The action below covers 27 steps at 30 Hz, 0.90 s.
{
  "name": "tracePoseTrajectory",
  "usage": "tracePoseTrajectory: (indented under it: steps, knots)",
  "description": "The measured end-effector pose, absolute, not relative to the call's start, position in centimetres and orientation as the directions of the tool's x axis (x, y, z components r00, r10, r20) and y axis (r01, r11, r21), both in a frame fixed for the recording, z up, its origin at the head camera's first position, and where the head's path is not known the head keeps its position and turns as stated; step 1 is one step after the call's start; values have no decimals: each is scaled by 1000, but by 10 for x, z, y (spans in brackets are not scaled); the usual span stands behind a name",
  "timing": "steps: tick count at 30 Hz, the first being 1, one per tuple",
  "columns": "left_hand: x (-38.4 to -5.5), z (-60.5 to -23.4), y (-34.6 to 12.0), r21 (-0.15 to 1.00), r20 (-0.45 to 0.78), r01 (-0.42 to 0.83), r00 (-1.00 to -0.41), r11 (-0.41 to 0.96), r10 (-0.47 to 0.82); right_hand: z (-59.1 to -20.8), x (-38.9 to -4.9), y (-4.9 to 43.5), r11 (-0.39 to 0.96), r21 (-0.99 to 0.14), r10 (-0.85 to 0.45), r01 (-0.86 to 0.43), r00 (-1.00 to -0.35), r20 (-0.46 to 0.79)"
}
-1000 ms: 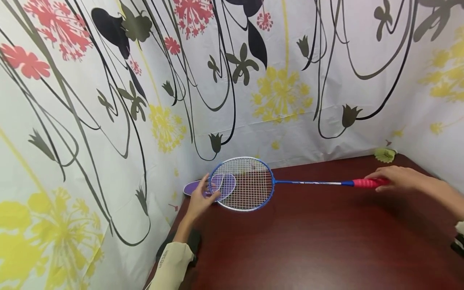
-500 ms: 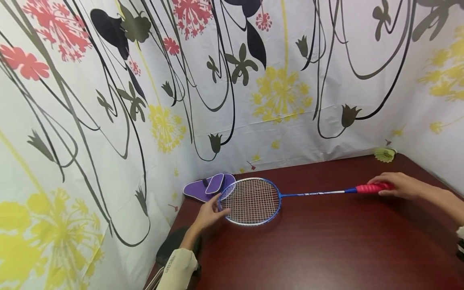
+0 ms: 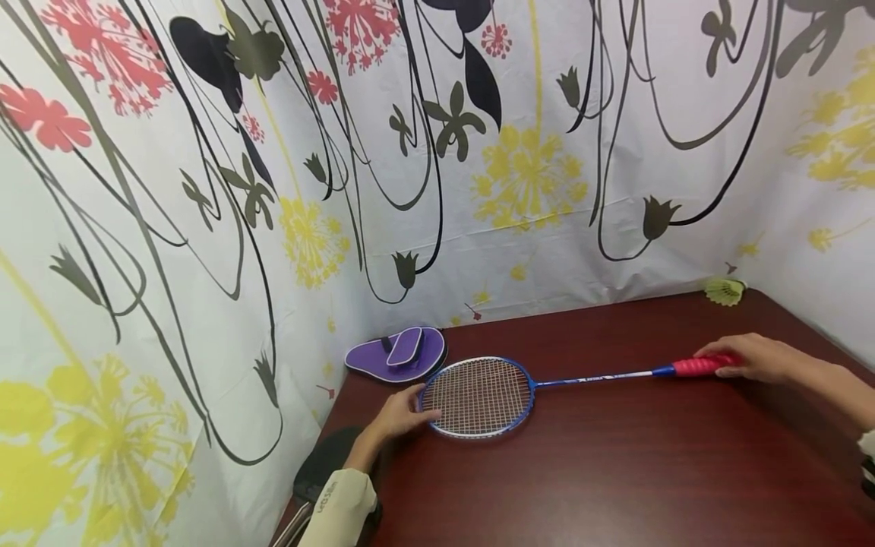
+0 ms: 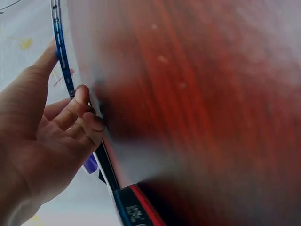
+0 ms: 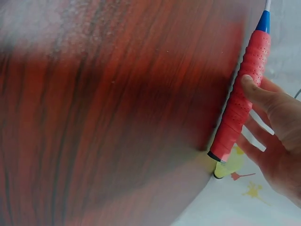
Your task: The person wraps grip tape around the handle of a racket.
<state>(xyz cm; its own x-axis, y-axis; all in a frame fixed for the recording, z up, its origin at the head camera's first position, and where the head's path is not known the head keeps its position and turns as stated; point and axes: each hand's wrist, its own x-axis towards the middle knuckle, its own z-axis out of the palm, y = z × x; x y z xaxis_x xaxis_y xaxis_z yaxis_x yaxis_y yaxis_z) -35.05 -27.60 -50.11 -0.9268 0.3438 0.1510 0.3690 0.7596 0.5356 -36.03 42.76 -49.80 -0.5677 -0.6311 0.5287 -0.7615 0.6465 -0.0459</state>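
A badminton racket point(image 3: 478, 396) with a blue and white frame lies crosswise over the dark red table, low at its surface. My left hand point(image 3: 396, 416) holds the outer rim of its head between thumb and fingers. In the left wrist view the blue rim passes between the thumb and the curled fingers of that hand point(image 4: 51, 136). At the other end, my right hand point(image 3: 759, 357) grips the red handle wrap point(image 3: 704, 365). Seen from the right wrist, the thumb presses on the wrap point(image 5: 237, 101), with the fingers behind it. Whether the racket fully touches the table is unclear.
Behind the racket head lies a purple paddle-shaped case point(image 3: 369, 357). A yellow-green shuttlecock point(image 3: 724, 292) sits at the far right corner. Something black point(image 3: 328, 460) and a metallic item point(image 3: 294, 526) are by the left edge. Flower-printed sheeting point(image 3: 533, 251) borders the table point(image 3: 615, 471).
Both hands have lowered the racket toward the table and nearer to me, its head shifting slightly right. The purple case, earlier partly behind the strings, now shows beside the head.
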Motion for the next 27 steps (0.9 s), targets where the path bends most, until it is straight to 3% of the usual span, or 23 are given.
tracePoseTrajectory:
  steps: [7,18,27]
  knots:
    - [-350,-503,-276,517,75,362,-922,775,381,-503,-362,429,651,-17,-634,-759,-556,538]
    - [-350,-502,-275,511,76,373,-917,775,392,-501,-359,422,718,-65,-583,-693,-649,489]
    - [-351,-504,-275,487,89,380,-917,786,388,-502,-356,420,724,-89,-566,-684,-663,489]
